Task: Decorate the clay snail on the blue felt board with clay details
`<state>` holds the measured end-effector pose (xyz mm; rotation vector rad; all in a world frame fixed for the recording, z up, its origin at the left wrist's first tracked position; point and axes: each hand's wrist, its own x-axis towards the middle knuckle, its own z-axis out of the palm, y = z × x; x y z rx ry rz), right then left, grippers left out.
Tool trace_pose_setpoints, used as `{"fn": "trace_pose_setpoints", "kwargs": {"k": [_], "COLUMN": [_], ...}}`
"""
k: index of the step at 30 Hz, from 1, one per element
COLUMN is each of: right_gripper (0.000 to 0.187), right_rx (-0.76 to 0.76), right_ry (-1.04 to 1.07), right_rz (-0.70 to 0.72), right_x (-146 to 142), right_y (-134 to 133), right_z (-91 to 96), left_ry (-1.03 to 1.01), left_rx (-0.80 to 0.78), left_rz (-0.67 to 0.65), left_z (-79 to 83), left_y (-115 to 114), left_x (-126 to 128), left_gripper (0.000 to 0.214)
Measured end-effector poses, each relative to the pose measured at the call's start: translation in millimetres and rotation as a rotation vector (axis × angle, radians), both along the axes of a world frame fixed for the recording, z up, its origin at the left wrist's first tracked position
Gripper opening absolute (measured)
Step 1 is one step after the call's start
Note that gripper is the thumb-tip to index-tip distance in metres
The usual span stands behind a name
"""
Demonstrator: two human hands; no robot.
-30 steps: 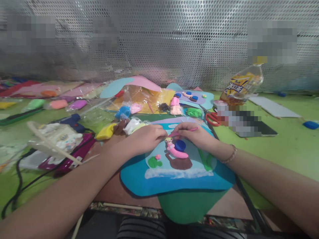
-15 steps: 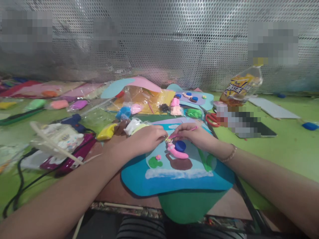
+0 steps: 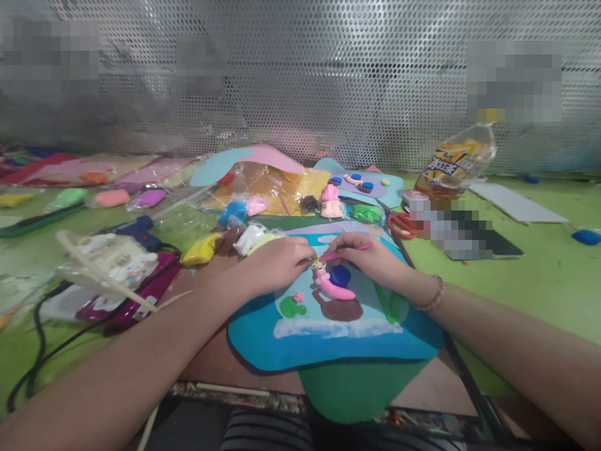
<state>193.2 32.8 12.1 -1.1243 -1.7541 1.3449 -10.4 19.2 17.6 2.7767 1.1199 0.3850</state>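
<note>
My right hand pinches a thin pink clay modelling tool, its tip at the yellow-topped head of a pink clay figure. On the other side of that head, my left hand has its fingers curled together; whatever they grip is hidden. The figure lies on a blue paper picture, with a round dark-blue clay piece beside it and a brown shape below. Green clay with a small pink flower and a white strip decorate the lower part.
Bagged clay, such as a yellow packet, lies beyond my left hand. Red-handled scissors, a phone and a drink bottle are to the right. A glue gun and black cable lie left. A perforated metal panel stands behind.
Almost nothing differs. Both hands stay at the figure's head, and the pink tool in my right hand has shifted only very slightly.
</note>
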Motion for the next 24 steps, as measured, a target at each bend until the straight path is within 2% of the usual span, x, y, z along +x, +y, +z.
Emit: {"fn": "trace_pose_setpoints", "kwargs": {"k": [7,13,24], "right_gripper": [0.018,0.017,0.011], "right_rx": [0.053,-0.006,-0.074], "right_ry": [-0.054,-0.061,0.076], "right_rz": [-0.040,0.055,0.094], "right_x": [-0.7,0.6,0.6], "right_y": [-0.5,3.3,10.0], "right_z": [2.0,1.7,-4.7], "left_ry": [-0.007,-0.016,-0.039], "left_rx": [-0.025,-0.026,-0.016], "left_rz": [-0.002,-0.003,-0.005], "left_z": [0.0,-0.7,-3.9], "left_y": [-1.2,-0.8,2.4], "left_x": [1.4,-0.2,0.7], "left_gripper": [0.021,0.023,0.023]}}
